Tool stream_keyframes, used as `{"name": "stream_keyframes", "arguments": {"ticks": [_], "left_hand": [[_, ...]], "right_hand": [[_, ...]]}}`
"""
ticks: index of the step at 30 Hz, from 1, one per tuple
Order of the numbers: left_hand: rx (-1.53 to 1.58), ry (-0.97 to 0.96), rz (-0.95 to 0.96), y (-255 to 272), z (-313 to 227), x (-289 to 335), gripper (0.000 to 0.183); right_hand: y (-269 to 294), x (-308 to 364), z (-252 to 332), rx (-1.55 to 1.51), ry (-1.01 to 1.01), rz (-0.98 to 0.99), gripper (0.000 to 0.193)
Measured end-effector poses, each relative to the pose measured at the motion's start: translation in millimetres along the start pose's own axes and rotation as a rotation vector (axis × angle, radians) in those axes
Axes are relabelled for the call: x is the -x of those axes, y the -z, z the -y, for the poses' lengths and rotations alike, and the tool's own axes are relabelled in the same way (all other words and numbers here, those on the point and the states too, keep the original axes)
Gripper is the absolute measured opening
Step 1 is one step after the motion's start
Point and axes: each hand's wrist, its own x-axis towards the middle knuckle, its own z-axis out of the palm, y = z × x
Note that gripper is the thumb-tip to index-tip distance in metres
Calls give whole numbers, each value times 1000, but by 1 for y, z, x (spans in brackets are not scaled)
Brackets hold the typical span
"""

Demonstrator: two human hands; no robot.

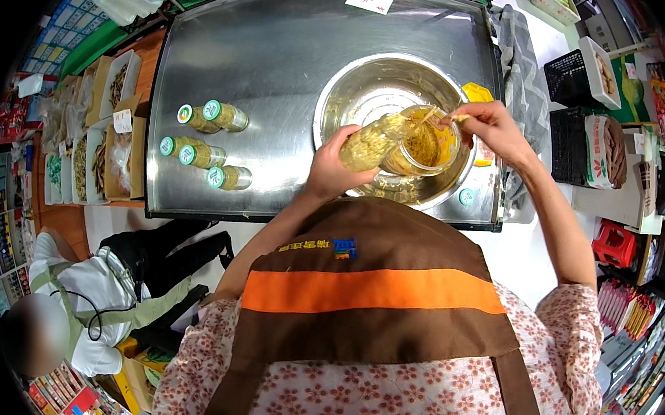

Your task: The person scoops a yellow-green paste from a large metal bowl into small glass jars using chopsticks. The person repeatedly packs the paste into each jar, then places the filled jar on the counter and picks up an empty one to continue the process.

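Observation:
My left hand point(334, 166) is wrapped round a glass jar point(371, 144) filled with yellowish-green pieces. The jar tilts, its mouth toward the upper right. Near that mouth my right hand point(488, 126) pinches a thin, pale, stick-like utensil point(457, 118); its exact kind is unclear. Beneath the hands, a yellow tub point(448, 148) with yellow-brown bits inside sits in a wide steel basin point(329, 89). A green lid point(466, 196) lies loose on the steel table, right of the basin.
Several filled jars point(228, 176) with green lids stand on the left of the steel table point(267, 52). A white card point(369, 0) lies at the far edge. Boxes of dried goods point(120, 149) line the left side. Another person point(95, 297) is at lower left.

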Motion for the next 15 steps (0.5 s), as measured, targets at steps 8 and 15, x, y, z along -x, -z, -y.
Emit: {"name": "stream_keyframes", "arguments": {"ticks": [8,15], "left_hand": [[29,9,100,1,7,22,71],[82,-5,-12,10,8,24,69]], "right_hand": [[-77,-98,-138,1143,-56,123,29],[-101,-135,-157,1272,-217,190,30]]}}
